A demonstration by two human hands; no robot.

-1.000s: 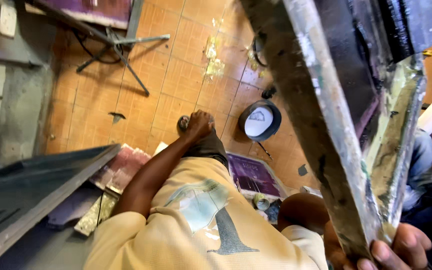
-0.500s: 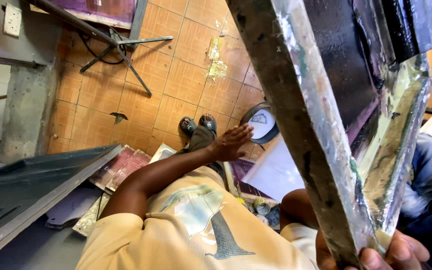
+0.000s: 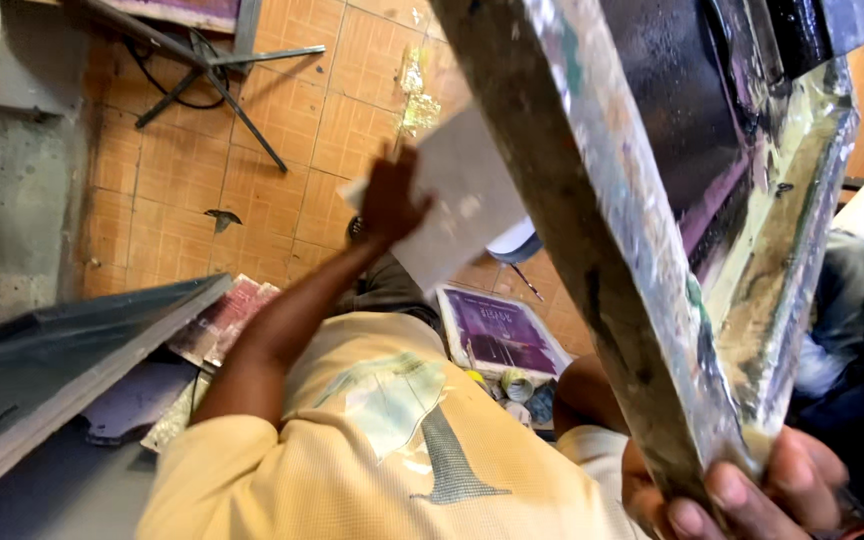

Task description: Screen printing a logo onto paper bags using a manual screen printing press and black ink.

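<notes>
My right hand (image 3: 752, 495) shows at the bottom right, its fingers curled around the lower end of a large ink-smeared printing frame (image 3: 612, 220) that rises steeply close to the camera. My left hand is out of view. Below me sits a person in a yellow shirt (image 3: 372, 450) with their back to me. That person's raised hand (image 3: 389, 200) holds a white sheet (image 3: 462, 200) up in front of the frame. A purple printed sheet (image 3: 502, 335) lies on the floor just beyond them.
An orange tiled floor (image 3: 242, 170) spreads out below, with a metal stand (image 3: 222, 80) on it at the top left. A dark grey board (image 3: 42, 370) slopes in at the left, more printed sheets (image 3: 222, 320) beside it. Another person in jeans (image 3: 852, 320) sits at the right.
The yellow-shirted person's hand has risen from the floor near their shoes, lifting a white sheet up towards the frame. My hand has kept its grip on the frame.
</notes>
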